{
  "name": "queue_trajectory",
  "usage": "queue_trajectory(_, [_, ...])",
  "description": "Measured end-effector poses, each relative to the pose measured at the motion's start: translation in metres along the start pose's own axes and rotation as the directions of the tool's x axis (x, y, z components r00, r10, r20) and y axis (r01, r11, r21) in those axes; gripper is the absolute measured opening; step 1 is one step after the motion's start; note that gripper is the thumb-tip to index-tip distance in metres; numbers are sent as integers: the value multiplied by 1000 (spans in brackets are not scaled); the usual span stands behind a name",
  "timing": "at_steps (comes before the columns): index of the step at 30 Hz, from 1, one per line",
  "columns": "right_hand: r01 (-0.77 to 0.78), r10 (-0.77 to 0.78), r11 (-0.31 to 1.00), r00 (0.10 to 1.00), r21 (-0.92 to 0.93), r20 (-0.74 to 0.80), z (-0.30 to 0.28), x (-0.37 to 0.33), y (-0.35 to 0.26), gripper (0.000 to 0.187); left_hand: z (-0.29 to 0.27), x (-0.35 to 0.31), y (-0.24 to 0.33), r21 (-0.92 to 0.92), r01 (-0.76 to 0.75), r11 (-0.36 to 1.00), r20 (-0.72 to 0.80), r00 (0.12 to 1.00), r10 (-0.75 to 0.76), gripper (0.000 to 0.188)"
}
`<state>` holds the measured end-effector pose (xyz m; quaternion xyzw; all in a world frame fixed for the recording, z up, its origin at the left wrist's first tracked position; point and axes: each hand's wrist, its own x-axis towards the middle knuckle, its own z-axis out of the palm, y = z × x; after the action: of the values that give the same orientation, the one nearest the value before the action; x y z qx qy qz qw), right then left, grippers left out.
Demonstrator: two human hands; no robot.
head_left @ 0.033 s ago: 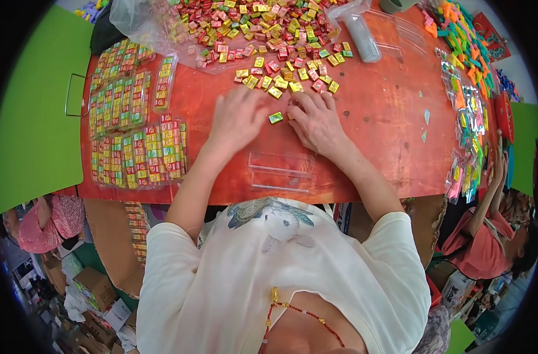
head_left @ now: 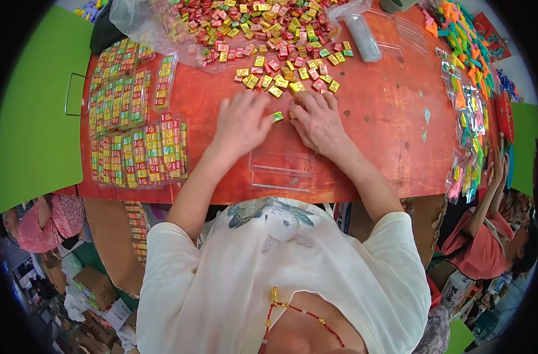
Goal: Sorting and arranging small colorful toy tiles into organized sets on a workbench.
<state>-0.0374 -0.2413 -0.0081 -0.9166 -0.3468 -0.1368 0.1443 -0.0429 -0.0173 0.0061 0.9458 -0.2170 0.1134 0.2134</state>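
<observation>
My left hand [head_left: 242, 121] is over the red table with its fingers apart and somewhat blurred. Beside its thumb is a small green-and-yellow box [head_left: 277, 117]; whether they touch is hard to tell. To the right, my right hand [head_left: 319, 123] has its fingers bent down and drawn together, hiding whatever is under them. A yellow box [head_left: 296, 87] lies just beyond those fingertips, at the near edge of a big pile of small red, yellow and green boxes [head_left: 269, 29]. Between my forearms lies a clear plastic tray [head_left: 280, 180].
Filled clear trays [head_left: 142, 156] stand in rows at the left, with a single one [head_left: 164, 82] beside them. A grey roll [head_left: 363, 38] lies at the back. Bagged colourful plastic pieces [head_left: 469, 141] line the right edge. Other people sit at both sides.
My left hand has shifted slightly right and nearer to me. The green-and-yellow box has turned and moved a little. My right hand has barely moved.
</observation>
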Motion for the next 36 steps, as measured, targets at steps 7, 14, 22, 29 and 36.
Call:
queue_trajectory(7, [-251,255,966,964,-58,71,1,-4,-26,31,15,-7,25,138,-10,990,58,998,2,20])
queue_trajectory(14, [-357,345,888,934,289,92,-3,-12,-40,39,7,-23,27,88,107,990,56,992,-112,26])
queue_trajectory(22, [-267,261,953,963,140,62,6,-12,-42,27,10,-21,24,128,0,992,98,995,-13,31])
queue_trajectory(29, [-338,336,934,941,118,35,12,-5,-43,23,8,-14,18,118,-26,993,194,981,2,39])
queue_trajectory(36, [-298,299,954,947,28,-120,5,-1,-25,21,0,-17,11,63,155,986,27,987,-157,38])
